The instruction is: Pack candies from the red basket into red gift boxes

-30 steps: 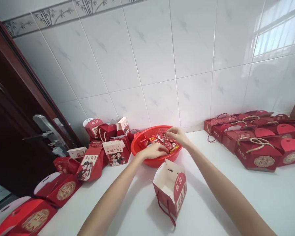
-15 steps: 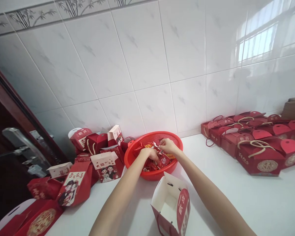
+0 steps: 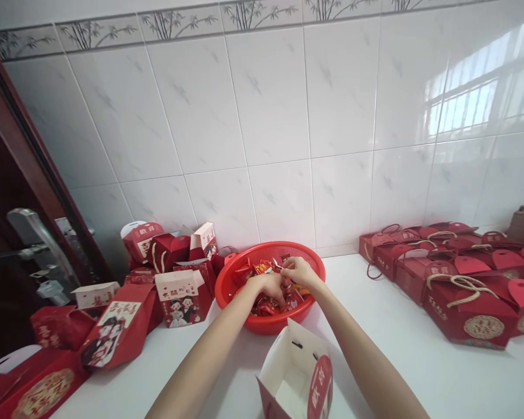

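A red plastic basket (image 3: 266, 327) with a perforated wall stands against the tiled wall, holding several red-wrapped candies (image 3: 268, 307). My left hand (image 3: 273, 286) reaches down among them with curled fingers; their tips are hidden, and so is anything they hold. Beside it, my right hand (image 3: 300, 270) is closed in a pinch at the back of the heap, with a small red-and-white wrapped candy (image 3: 276, 265) at its fingertips. Between my forearms, in front of the basket, an open red-and-white gift box (image 3: 291, 378) stands upright, its bare inside showing.
Several red gift boxes (image 3: 122, 326) crowd the left side, some tilted or stacked. More red boxes (image 3: 471, 308) with rope handles stand in rows on the right. A door with a metal handle (image 3: 35, 230) is at far left. Everything rests on a white tabletop (image 3: 353, 308).
The view has tilted up slightly, so the basket and open box sit lower. Both hands stay in the basket, with the left fingers shifting a little among the candies.
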### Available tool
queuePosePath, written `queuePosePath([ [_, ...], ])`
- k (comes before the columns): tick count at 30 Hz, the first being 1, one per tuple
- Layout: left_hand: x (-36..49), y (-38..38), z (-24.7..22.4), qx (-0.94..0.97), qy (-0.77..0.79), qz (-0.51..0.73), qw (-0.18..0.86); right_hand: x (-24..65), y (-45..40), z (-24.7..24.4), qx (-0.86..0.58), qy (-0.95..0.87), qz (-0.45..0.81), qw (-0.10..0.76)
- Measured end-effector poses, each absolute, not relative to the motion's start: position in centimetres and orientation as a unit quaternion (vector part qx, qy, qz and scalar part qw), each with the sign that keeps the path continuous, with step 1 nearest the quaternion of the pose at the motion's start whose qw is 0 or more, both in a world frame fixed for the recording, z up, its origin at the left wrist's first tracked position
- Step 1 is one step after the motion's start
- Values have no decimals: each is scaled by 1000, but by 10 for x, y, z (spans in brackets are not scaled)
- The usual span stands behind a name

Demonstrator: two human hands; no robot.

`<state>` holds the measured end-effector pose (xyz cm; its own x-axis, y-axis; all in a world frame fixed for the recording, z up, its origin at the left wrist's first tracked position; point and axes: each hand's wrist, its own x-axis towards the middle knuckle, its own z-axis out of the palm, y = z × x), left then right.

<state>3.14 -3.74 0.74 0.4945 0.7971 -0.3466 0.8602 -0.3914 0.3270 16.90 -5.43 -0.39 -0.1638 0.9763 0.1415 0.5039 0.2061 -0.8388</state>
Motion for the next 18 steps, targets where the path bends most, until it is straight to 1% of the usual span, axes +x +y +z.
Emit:
queuePosePath([
  [4, 32, -38, 9, 838, 469, -54, 273, 173, -53, -7, -522, -655, 371, 400],
  [8, 24, -41, 16, 841, 440, -40, 312, 176, -53, -8, -526, -629, 379, 429],
  [10, 19, -41, 20, 836, 444, 4, 324, 176, -53, -7, -532, -621, 379, 434],
  [15, 9, -39, 25, 815, 420, 179, 357, 176, -56, -2, -551, -611, 370, 431],
  [18, 7, -38, 24, 792, 398, 230, 401, 178, -58, 2, -569, -626, 345, 406],
])
